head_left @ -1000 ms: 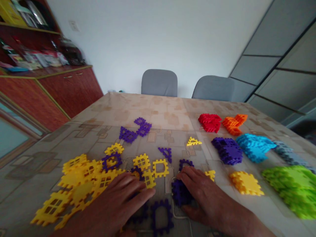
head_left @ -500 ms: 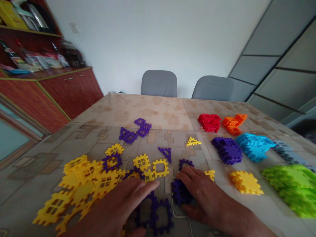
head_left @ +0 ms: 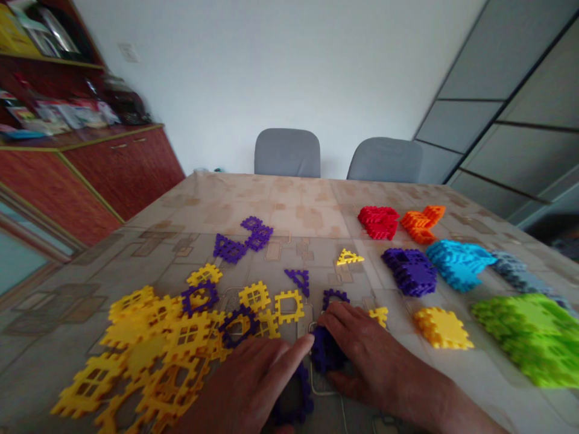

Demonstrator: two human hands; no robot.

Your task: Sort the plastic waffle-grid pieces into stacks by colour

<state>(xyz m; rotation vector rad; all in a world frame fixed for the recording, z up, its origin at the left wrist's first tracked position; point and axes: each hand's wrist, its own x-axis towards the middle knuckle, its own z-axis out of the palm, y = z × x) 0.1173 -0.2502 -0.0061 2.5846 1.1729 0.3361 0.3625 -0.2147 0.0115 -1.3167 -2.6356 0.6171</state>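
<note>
Interlocking plastic building tiles with toothed edges lie across the table. My right hand (head_left: 357, 343) curls round a small stack of purple tiles (head_left: 323, 349), fingers at its far side and thumb at its near side. My left hand (head_left: 257, 380) is over a purple frame tile (head_left: 301, 395), hiding part of it; its index finger stretches towards the stack, with thumb and fingers apart. A heap of yellow tiles (head_left: 149, 349) lies left of it, with a purple ring tile (head_left: 239, 325) beside the heap. Just beyond my right fingers is another purple tile (head_left: 335, 298).
Sorted stacks stand on the right: red (head_left: 379, 223), orange (head_left: 423, 224), purple (head_left: 409, 271), blue (head_left: 459, 265), grey (head_left: 520, 274), yellow (head_left: 443, 328) and green (head_left: 534, 337). Loose purple tiles (head_left: 230, 248) lie farther back. Two grey chairs (head_left: 287, 152) stand behind the table.
My left hand has moved right, over the purple frame tiles and closer to my right hand, uncovering more yellow tiles. My right hand stays at the purple stack. The view has shifted slightly.
</note>
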